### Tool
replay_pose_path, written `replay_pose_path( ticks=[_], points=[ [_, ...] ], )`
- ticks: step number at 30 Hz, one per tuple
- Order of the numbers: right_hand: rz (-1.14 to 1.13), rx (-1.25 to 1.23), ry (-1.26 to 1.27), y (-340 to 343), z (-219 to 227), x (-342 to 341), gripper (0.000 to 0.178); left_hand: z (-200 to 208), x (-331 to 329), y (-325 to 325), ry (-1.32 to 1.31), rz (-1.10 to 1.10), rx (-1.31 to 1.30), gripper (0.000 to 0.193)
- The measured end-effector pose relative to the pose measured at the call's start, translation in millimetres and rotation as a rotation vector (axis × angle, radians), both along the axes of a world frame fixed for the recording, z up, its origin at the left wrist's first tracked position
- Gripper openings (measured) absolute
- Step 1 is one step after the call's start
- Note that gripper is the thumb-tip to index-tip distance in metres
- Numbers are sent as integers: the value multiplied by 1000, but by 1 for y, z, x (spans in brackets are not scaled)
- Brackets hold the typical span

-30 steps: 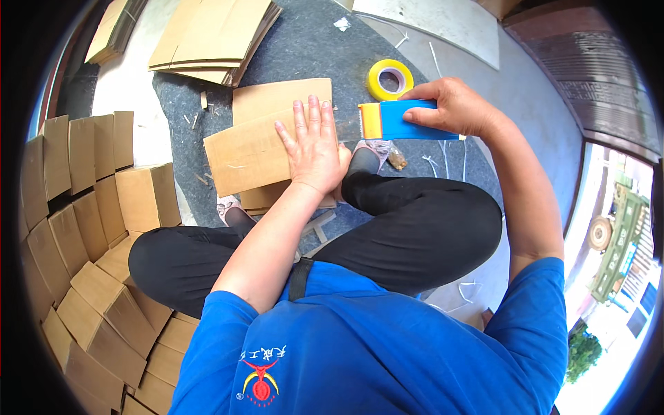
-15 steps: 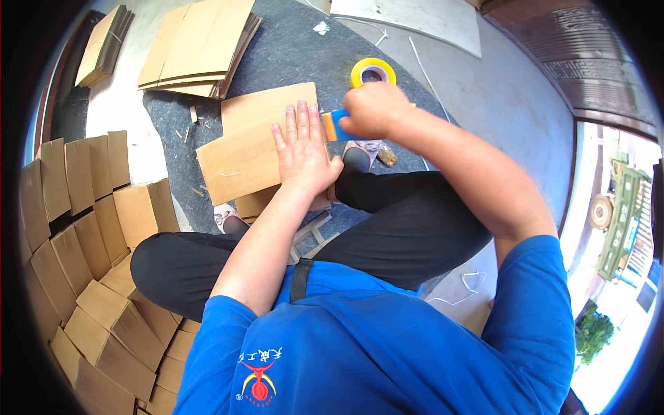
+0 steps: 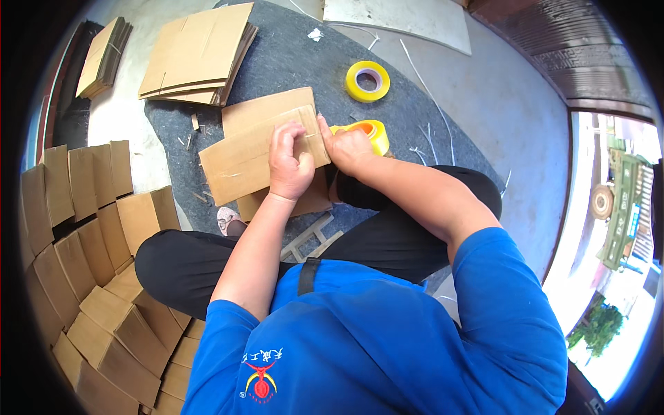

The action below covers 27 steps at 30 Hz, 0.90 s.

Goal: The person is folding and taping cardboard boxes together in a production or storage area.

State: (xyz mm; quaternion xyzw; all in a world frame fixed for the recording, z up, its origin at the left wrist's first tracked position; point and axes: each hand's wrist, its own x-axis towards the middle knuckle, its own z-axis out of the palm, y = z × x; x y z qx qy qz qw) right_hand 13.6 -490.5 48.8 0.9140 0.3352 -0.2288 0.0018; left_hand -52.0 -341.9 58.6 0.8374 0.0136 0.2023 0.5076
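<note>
A brown cardboard box (image 3: 232, 171) lies in front of me on the dark mat, its flaps toward me. A strip of clear tape seems to run across its right part. My left hand (image 3: 289, 166) rests over the box with loosely bent fingers and nothing visible in it. At the box's right edge, my right hand (image 3: 351, 147) grips a tape dispenser with a yellow roll (image 3: 380, 138); most of the dispenser is hidden behind the hand. One finger or thumb of that hand presses along the box's edge.
A spare yellow tape roll (image 3: 367, 81) lies on the dark mat (image 3: 297, 48). Flattened cartons (image 3: 197, 48) are stacked at the far left, near a tied bundle (image 3: 104, 59). Many brown boxes (image 3: 114, 311) fill the left side. White straps (image 3: 432, 93) lie on the right.
My right hand has brought the tape dispenser down and left against the box's right edge, uncovering the spare roll. My left hand has gone from lying flat to bent fingers.
</note>
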Motion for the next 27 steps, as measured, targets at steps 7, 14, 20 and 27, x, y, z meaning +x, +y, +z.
replay_pose_path(
  ticks=[7,14,20,27],
  points=[
    [39,-366,130,17,21,14,40,2,-30,3,86,-50,622,36],
    [275,-131,-366,17,43,-14,74,2,-38,11,141,-63,617,42],
    [252,-186,-252,20,35,-15,81,8,-85,72,608,307,752,71],
    [70,-246,-39,41,71,-19,99,-29,-109,148,823,528,-97,71]
  ],
)
